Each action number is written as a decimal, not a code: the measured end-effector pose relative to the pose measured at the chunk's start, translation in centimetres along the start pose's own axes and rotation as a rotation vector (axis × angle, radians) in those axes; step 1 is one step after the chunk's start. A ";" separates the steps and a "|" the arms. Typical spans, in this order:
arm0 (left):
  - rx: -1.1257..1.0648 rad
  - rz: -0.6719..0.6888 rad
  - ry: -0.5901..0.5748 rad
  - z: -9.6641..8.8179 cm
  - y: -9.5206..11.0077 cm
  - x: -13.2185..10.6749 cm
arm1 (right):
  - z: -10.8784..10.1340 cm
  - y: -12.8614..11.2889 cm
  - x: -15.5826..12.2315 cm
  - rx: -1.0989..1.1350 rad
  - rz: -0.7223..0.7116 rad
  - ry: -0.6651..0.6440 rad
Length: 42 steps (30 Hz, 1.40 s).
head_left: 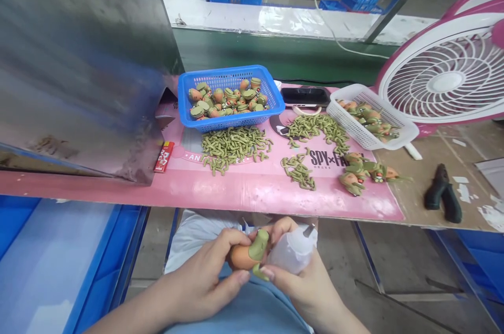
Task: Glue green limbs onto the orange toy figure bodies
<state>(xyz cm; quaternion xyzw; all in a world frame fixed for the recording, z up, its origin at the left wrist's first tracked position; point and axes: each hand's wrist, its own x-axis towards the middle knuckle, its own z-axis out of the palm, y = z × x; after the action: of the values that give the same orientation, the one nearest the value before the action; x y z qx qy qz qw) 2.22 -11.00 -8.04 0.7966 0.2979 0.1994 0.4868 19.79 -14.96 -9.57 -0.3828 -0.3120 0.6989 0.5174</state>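
Observation:
My left hand (pixel 205 276) is closed around a small orange toy figure with a green cap (pixel 247 255), held over my lap below the table edge. My right hand (pixel 303 276) grips a translucent squeeze bottle with a thin nozzle (pixel 293 251) and pinches a small green piece (pixel 258 271) against the figure. On the pink mat (pixel 244 187) lie piles of green parts (pixel 232 146) and several finished figures (pixel 362 171).
A blue basket (pixel 230 96) and a white basket (pixel 368 118) hold more figures. A phone (pixel 305 95) lies behind the mat. A pink and white fan (pixel 444 76) stands at right, black pliers (pixel 443 192) near it, a metal panel (pixel 79 61) at left.

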 end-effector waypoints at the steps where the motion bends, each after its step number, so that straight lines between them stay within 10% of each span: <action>1: 0.012 0.014 -0.008 0.0 0.0 0.0 | -0.1 0.1 0.0 0.017 0.002 0.001; 36: 0.012 0.115 0.037 0.7 0.1 1.0 | -0.4 0.2 -0.4 -0.153 -0.111 0.056; 42: -0.311 -0.009 0.039 1.2 -0.2 0.5 | 0.2 0.0 -0.3 0.094 -0.034 0.062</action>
<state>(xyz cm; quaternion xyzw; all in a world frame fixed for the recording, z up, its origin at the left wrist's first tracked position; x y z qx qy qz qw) 3.30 -11.40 -8.75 0.7064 0.2763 0.2565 0.5991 19.70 -15.25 -9.40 -0.3743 -0.2691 0.6918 0.5558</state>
